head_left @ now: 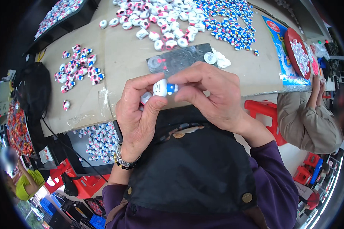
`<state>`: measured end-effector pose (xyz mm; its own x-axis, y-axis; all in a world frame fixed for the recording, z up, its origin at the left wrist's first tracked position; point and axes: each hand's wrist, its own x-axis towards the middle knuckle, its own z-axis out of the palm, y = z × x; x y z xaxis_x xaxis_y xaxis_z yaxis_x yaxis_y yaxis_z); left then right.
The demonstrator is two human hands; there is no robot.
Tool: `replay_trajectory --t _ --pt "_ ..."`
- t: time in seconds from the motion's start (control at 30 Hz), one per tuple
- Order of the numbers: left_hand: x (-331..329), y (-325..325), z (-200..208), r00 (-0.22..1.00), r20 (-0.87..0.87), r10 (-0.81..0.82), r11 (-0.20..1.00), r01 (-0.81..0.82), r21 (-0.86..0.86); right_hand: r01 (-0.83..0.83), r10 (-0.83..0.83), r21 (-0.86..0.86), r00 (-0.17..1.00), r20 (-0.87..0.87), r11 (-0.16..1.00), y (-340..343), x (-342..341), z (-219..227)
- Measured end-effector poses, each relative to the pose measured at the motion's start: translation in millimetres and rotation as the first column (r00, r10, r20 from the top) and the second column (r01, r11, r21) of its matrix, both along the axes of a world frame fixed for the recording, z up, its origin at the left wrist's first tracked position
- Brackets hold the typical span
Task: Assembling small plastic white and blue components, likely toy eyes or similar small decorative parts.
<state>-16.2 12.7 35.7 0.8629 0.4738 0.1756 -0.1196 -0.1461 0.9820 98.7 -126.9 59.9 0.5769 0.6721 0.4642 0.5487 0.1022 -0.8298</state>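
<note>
In front of my chest, my left hand (135, 112) pinches a small white rounded toy head (160, 87) between thumb and forefinger. A second white piece (145, 98) is tucked against its fingers. My right hand (216, 87) has thumb and fingertips at a small blue-and-white toy body (171, 89), which touches the head's right side. Whether the two are joined firmly I cannot tell. Just beyond lies a dark slab (187, 57) bearing a clear round dish (155, 64) and pink bits. A white round pot (209, 58) and crumpled white tissue (223, 62) sit at its right.
White-and-pink heads (168, 28) and blue bodies (233, 30) cover the far table. Figurines (78, 68) cluster at left, near a black bag (32, 87). A tray (79, 168) of figurines is below the table edge. At right are a red plate (290, 38), a red stool (256, 107) and a co-worker (307, 118).
</note>
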Motion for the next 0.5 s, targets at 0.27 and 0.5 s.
replay_trajectory --t 0.27,0.5 --pt "0.8 -4.6 -12.1 0.993 0.110 -0.031 0.965 0.001 0.263 -0.072 0.071 0.009 0.994 0.079 0.997 -5.9 -2.0 -16.2" --pt "0.3 -5.5 -6.6 0.994 0.106 -0.021 0.944 -0.015 0.329 -0.054 0.049 0.078 0.997 0.060 0.995 -4.4 -2.7 -20.5"
